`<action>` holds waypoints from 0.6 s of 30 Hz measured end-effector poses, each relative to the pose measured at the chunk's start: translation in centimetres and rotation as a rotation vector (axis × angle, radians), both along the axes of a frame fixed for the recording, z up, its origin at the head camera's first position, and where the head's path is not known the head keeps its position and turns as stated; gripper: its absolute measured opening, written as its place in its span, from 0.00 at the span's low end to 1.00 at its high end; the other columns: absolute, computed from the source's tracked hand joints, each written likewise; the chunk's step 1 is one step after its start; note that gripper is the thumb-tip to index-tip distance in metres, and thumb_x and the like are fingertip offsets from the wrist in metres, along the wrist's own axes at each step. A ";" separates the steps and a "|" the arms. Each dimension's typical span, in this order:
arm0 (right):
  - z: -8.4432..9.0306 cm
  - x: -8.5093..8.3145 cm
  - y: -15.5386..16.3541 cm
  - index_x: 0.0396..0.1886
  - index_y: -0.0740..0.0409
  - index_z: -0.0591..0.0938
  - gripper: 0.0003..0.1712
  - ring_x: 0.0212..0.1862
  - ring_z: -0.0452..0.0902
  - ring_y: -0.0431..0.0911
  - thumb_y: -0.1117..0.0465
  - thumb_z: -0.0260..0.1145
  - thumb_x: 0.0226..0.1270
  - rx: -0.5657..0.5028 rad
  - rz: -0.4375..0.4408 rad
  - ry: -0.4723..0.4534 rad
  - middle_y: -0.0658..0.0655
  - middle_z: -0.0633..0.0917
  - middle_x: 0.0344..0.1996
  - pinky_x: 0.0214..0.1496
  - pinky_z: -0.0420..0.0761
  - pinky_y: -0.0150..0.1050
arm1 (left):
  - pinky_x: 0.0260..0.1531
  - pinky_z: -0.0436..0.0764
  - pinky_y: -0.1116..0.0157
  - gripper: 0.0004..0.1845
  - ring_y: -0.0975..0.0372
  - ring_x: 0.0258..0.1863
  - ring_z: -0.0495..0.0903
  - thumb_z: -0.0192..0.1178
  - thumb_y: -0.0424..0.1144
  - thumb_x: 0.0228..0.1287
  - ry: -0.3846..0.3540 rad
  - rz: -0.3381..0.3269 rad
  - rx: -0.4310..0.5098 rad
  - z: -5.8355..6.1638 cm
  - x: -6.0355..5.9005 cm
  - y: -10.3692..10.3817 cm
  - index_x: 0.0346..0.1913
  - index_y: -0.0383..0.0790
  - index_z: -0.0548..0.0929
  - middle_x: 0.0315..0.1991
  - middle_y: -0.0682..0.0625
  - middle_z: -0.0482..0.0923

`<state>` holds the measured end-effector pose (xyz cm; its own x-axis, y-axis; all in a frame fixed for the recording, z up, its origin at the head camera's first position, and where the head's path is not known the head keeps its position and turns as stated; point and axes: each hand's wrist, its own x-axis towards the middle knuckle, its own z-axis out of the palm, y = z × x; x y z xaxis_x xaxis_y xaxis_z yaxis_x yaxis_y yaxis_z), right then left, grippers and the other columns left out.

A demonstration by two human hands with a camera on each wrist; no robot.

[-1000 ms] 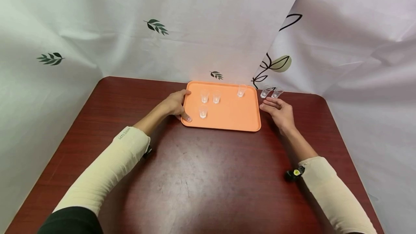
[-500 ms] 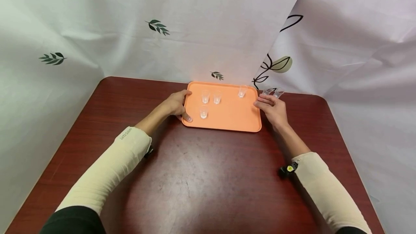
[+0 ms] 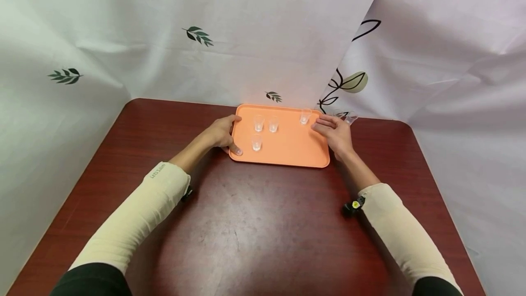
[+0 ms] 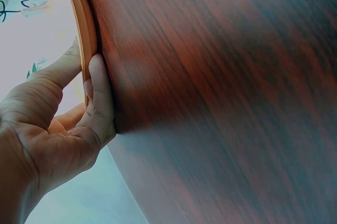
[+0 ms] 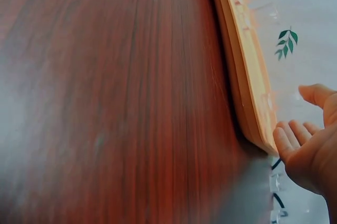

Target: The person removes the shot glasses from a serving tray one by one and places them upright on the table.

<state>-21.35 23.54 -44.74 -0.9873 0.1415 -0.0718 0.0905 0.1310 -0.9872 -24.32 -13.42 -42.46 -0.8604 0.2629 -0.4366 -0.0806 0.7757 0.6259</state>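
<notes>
Left hand [image 3: 222, 134] grips the left rim of the orange tray [image 3: 287, 150], thumb on top. Right hand [image 3: 334, 132] hovers relaxed, holding nothing, over the tray's right edge. Tray sits far-centre on the desk [image 3: 246, 223], carrying four clear cups [image 3: 256, 141].

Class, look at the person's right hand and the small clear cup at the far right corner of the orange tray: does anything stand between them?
Nothing visible does. The right hand hovers over the tray's right edge, fingers extended toward the cup, with only bare tray between.
</notes>
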 end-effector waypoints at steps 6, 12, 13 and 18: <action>-0.3 -0.7 -0.7 0.76 0.71 0.80 0.35 0.53 0.86 0.32 0.69 0.77 0.73 -0.015 -0.003 -0.008 0.73 0.84 0.72 0.59 0.88 0.22 | 0.30 0.95 0.61 0.68 0.51 0.42 0.87 0.90 0.29 0.52 0.003 -0.003 -0.007 0.0 0.0 0.1 0.92 0.46 0.57 0.84 0.32 0.66; -0.5 -1.5 -1.2 0.77 0.68 0.81 0.35 0.57 0.86 0.35 0.66 0.78 0.72 0.022 -0.011 -0.016 0.71 0.86 0.71 0.62 0.88 0.24 | 0.30 0.95 0.60 0.69 0.53 0.38 0.87 0.90 0.30 0.52 -0.001 -0.002 -0.008 0.1 0.0 0.1 0.92 0.45 0.57 0.85 0.31 0.64; -0.5 -1.7 -1.2 0.76 0.68 0.82 0.35 0.57 0.86 0.35 0.66 0.78 0.72 0.033 -0.012 -0.012 0.71 0.86 0.71 0.62 0.88 0.24 | 0.30 0.95 0.60 0.69 0.53 0.36 0.87 0.90 0.30 0.52 0.001 -0.001 -0.008 0.2 0.1 0.1 0.92 0.45 0.57 0.84 0.31 0.64; -0.9 -2.5 -1.6 0.74 0.67 0.84 0.34 0.61 0.88 0.42 0.66 0.80 0.70 0.074 -0.019 -0.001 0.71 0.88 0.69 0.61 0.88 0.25 | 0.29 0.94 0.61 0.68 0.56 0.32 0.86 0.90 0.29 0.52 0.012 -0.004 -0.014 0.1 0.0 0.1 0.92 0.45 0.57 0.82 0.30 0.67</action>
<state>-23.88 21.93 -45.61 -0.9843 0.1652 -0.0617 0.0949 0.2015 -0.9749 -24.27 -13.32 -42.33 -0.8644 0.2606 -0.4299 -0.0698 0.7846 0.6161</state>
